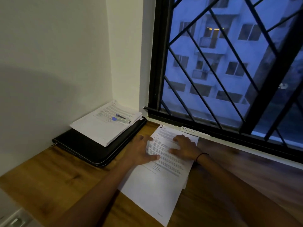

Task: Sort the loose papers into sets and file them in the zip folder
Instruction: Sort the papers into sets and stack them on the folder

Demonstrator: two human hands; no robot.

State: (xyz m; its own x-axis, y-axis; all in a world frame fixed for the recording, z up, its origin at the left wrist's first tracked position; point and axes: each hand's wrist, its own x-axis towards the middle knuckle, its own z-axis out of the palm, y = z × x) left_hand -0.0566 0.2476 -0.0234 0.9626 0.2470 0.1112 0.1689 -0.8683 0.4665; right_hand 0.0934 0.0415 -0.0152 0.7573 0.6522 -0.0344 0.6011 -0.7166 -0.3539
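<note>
Pressing down on the loose papers [162, 163] lying on the desk [54, 182], left hand [141, 151] and right hand [185, 148] both flat with fingers spread, gripping nothing. Probably squaring a set: keeping palms light, nudging edges flush before lifting. Waiting beyond the left hand: the closed zip folder [91, 148], carrying another stack [106, 123] with pens [121, 118] on top.

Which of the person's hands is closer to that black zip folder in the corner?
Left. The left hand rests at the loose papers' left edge, just beside the black zip folder; the right hand presses the papers farther right.
</note>
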